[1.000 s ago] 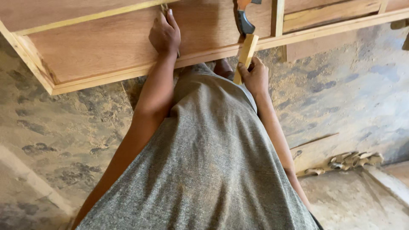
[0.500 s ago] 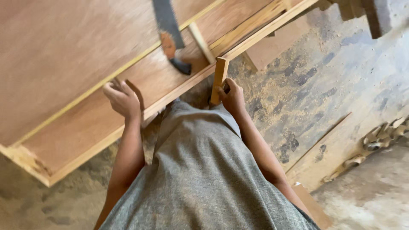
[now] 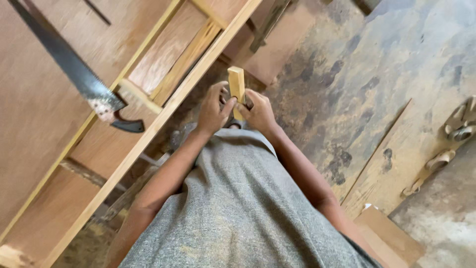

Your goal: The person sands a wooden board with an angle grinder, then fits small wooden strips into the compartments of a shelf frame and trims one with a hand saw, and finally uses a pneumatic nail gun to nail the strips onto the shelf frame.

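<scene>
A short pale wooden block (image 3: 236, 85) stands upright between both my hands in front of my grey shirt. My left hand (image 3: 212, 110) grips its left side and my right hand (image 3: 258, 111) grips its right side, fingers wrapped around its lower part. To the left lies a large plywood panel framed with pale wooden strips (image 3: 163, 119). A hand saw (image 3: 79, 74) with a dark blade and black handle rests on that panel, apart from both hands.
A stained concrete floor (image 3: 377, 74) spreads to the right. Thin board offcuts (image 3: 391, 233) lie at the lower right, and pale curved wooden pieces (image 3: 453, 139) sit at the right edge. Dark timber pieces (image 3: 267, 25) lie beyond the panel's far end.
My left hand left the panel's surface and joined the right hand on the block. The view swung, so the panel and saw shifted to the left.
</scene>
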A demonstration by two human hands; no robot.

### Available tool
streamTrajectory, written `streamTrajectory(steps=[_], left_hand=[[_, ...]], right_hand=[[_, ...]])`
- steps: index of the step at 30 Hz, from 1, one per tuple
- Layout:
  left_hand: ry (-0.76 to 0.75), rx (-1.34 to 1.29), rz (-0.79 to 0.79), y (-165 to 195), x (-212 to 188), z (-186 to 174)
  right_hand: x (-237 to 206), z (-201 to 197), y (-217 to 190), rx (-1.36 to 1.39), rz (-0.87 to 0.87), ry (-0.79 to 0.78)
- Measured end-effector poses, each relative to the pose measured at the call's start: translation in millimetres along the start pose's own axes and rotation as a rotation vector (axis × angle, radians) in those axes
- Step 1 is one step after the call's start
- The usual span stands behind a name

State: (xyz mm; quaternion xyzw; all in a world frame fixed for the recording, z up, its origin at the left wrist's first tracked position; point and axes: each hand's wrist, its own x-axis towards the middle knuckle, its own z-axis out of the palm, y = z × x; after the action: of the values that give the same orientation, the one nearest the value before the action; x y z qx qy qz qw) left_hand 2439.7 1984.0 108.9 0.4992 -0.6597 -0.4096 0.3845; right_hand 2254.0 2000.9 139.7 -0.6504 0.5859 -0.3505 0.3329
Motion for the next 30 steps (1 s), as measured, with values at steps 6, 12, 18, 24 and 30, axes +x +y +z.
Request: streamTrajectory(steps=[6, 12, 18, 24, 30], left_hand=[[-0.071, 0.094, -0.097, -3.5, 57.7, 63.8], [0.005, 0.088, -0.206, -18.0, 128.2, 94.3], [0.039, 0.039, -0.267, -13.6, 238.8, 143.5], [-0.045, -0.002, -0.31, -8.8, 373.4, 184.4], [0.227, 0.129, -0.511, -15.4, 503.9, 183.3]], right_hand=[[26.3, -77.0, 43.7, -0.069, 0.207, 0.012], [79.3, -125.5, 91.1, -0.029, 0.218, 0.052], [151.9, -181.5, 138.1, -0.118, 0.227, -0.006], [232.8, -241.6, 193.7, -0.161, 0.407, -0.019], [322.9, -270.2, 228.7, -0.13, 0.241, -0.052]])
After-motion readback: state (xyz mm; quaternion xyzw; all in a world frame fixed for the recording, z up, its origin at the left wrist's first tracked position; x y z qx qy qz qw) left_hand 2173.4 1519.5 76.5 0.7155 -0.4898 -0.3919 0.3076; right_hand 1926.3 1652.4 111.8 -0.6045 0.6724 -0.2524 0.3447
